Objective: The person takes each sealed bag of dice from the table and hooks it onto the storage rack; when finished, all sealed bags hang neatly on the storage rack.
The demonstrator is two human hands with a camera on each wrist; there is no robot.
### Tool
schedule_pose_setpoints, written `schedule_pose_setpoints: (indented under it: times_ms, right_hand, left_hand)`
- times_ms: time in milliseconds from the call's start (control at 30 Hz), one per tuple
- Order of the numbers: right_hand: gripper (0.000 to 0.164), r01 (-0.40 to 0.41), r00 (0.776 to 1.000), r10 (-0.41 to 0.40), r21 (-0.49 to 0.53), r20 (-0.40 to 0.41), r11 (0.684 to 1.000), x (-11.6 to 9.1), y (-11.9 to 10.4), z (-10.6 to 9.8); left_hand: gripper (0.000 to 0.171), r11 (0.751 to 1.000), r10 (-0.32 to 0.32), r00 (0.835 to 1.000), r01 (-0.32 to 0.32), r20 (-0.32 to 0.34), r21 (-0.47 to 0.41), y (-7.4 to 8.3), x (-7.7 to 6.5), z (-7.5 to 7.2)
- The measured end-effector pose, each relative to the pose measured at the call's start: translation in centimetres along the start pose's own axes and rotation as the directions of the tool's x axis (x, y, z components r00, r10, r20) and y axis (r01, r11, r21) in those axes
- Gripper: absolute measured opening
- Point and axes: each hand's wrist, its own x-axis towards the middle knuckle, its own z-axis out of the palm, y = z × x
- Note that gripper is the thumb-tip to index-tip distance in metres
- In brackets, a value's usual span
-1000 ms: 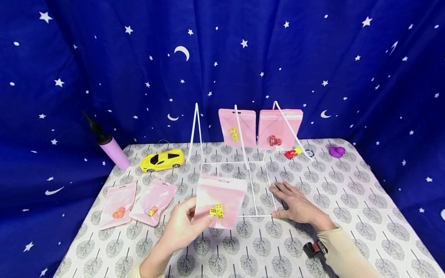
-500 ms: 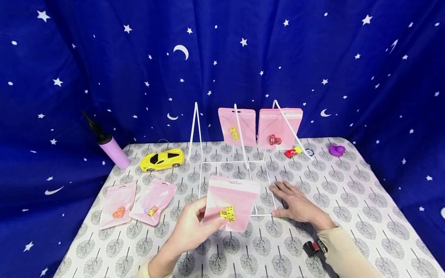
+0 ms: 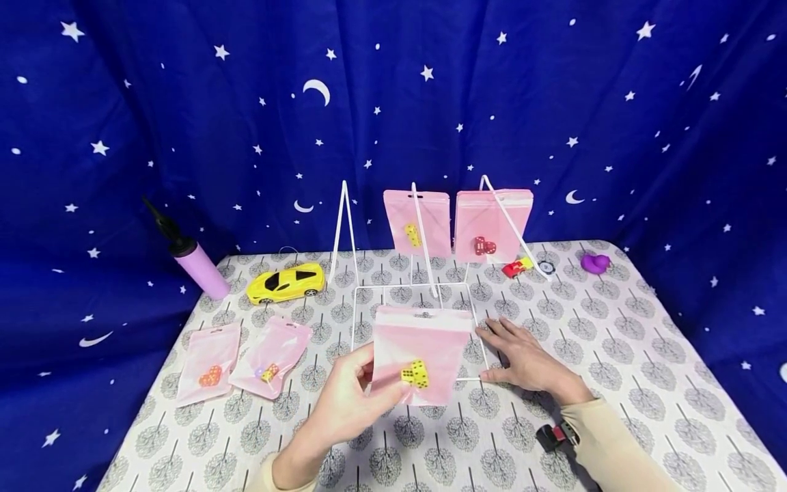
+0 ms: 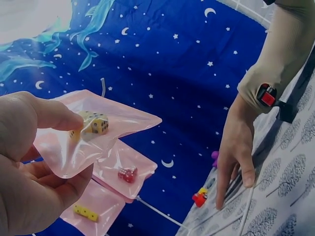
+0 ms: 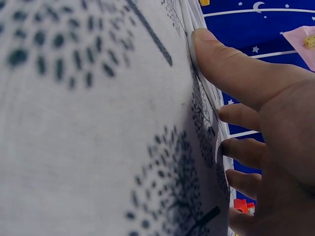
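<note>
Here, the left hand (image 3: 350, 400) pinches a pink bag (image 3: 422, 352), right hand (image 3: 524, 359) apart.

White printed-cloth table (image 3: 488, 441); white wire rack (image 3: 424, 239) mid-table. On its 2 arms: pink plastic pouch with yellow dice (image 3: 438, 229) at middle, pink plastic pouch with red dice (image 3: 467, 222) at right. Before rack: clear-fronted pink plastic pouch (image 3: 421, 345) in left hand (image 3: 350, 398); right hand (image 3: 529, 361) at base's right edge. Left of rack: yellow toy sports car (image 3: 285, 283), lilac-and-black cylindrical pump (image 3: 199, 270) farther left; before car, outer flat pink pouch (image 3: 209, 352), inner flat pink pouch (image 3: 279, 345). Right: purple toy duck (image 3: 595, 264).
</note>
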Motion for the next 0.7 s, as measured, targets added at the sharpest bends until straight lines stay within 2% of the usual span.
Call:
schedule_pose_setpoints:
  times_ms: [267,700]
  right_hand:
    - [0.087,0.002,1.0,-0.002,0.0,-0.001,1.0,-0.12,0.13,0.14]
    - [0.089,-0.013,1.0,0.013,0.01,0.013,1.0,-0.05,0.2,0.03]
  left_hand:
    - [0.042,1.0,-0.001,1.0,0.001,0.001,-0.013,0.57,0.38,0.5]
    - [0.041,0.999,0.034,0.999,-0.034,-0.008,-0.002,1.0,0.98,0.95]
